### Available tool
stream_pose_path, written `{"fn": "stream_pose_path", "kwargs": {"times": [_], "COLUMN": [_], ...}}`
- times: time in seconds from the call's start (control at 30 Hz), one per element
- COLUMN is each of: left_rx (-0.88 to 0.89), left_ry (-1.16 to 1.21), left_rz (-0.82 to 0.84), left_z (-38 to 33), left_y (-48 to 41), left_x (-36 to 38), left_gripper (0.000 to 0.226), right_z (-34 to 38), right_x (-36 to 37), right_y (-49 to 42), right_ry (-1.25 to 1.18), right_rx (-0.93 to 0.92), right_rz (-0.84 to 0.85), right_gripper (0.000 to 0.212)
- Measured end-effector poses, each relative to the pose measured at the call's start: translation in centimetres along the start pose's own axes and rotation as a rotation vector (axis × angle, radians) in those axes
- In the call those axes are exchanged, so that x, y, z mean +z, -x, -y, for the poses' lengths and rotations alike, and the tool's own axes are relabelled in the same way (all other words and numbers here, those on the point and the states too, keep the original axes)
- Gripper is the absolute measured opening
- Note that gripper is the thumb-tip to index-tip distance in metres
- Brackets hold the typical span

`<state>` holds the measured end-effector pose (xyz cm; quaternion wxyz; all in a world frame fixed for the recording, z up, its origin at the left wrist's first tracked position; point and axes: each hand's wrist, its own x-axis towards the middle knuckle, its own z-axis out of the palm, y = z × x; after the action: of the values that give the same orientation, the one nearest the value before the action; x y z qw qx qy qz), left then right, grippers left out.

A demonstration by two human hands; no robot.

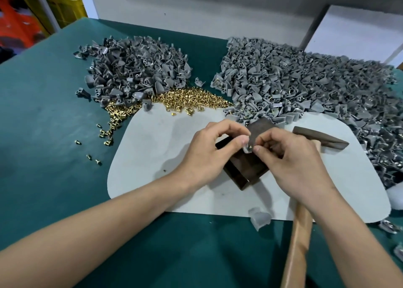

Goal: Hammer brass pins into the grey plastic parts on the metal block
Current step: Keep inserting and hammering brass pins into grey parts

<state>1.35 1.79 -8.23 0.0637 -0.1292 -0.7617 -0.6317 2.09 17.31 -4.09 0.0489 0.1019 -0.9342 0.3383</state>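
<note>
A dark metal block (246, 167) lies on a pale grey mat (152, 156) at the centre. Above the block my left hand (209, 152) pinches a small grey plastic part (246, 149). My right hand (290, 159) pinches a brass pin (250, 147) at that part. A hammer lies under my right wrist: its dark head (320, 138) points right, its wooden handle (298, 239) runs toward me. Loose brass pins (185, 101) are heaped at the mat's far edge.
A pile of darker grey plastic parts (135, 69) sits at the back left, and a larger pile of grey parts (305, 87) spreads across the back right. One stray grey part (260, 218) lies at the mat's near edge. Green cloth (43, 135) covers the table.
</note>
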Motion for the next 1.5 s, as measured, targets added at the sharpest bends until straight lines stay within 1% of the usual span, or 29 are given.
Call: {"fn": "stream_pose_path", "kwargs": {"times": [0.07,0.13,0.23,0.33,0.43,0.6,0.73,0.87,0.97,1.07,1.23,1.4,1.5], "left_rx": [-0.013,0.0,0.02,0.012,0.004,-0.071,-0.069,-0.045,-0.042,-0.065,-0.069,-0.046,-0.037], "left_ry": [0.063,0.083,0.083,0.081,0.051,0.106,0.116,0.079,0.086,0.129,0.199,0.153,0.135], "left_rz": [-0.013,-0.015,-0.022,-0.044,-0.06,-0.034,0.009,0.039,0.027,0.033,0.072,0.06,0.061], "left_z": [0.0,0.2,0.5,0.6,0.6,0.5,0.4,0.4,0.5,0.8,0.8,0.8,0.8], "left_y": [-0.1,-0.1,0.0,0.0,0.2,0.9,1.2,1.1,1.0,0.9,0.9,1.0,0.9], "left_x": [0.1,0.2,0.3,0.3,0.3,-0.1,-0.2,-0.1,-0.2,-0.1,-0.2,-0.2,-0.1], "left_gripper": [0.008,0.005,0.003,0.004,0.007,0.013,0.021,0.03,0.033,0.032,0.034,0.035,0.033], "right_z": [0.0,0.0,0.0,0.0,-0.1,-0.4,-0.7,-0.7,-0.8,-0.8,-0.7,-1.0,-1.0], "right_x": [0.2,0.3,0.5,0.6,0.8,1.2,1.2,1.0,1.0,1.0,1.2,1.3,1.3], "right_y": [0.0,0.1,0.3,0.4,0.5,0.7,0.8,0.9,0.9,0.8,1.0,0.9,0.9], "right_ry": [0.02,0.028,0.013,0.08,0.117,0.046,-0.067,-0.072,-0.047,-0.093,-0.133,-0.124,-0.128], "right_rx": [0.015,0.021,-0.016,-0.065,-0.076,-0.066,-0.048,-0.048,-0.036,-0.027,-0.017,-0.028,-0.031], "right_rz": [0.009,0.016,-0.007,-0.012,-0.022,-0.082,-0.102,-0.074,-0.059,-0.072,-0.091,-0.109,-0.122], "right_gripper": [0.03,0.031,0.025,0.016,0.012,0.015,0.014,0.013,0.012,0.017,0.006,0.018,0.02]}}
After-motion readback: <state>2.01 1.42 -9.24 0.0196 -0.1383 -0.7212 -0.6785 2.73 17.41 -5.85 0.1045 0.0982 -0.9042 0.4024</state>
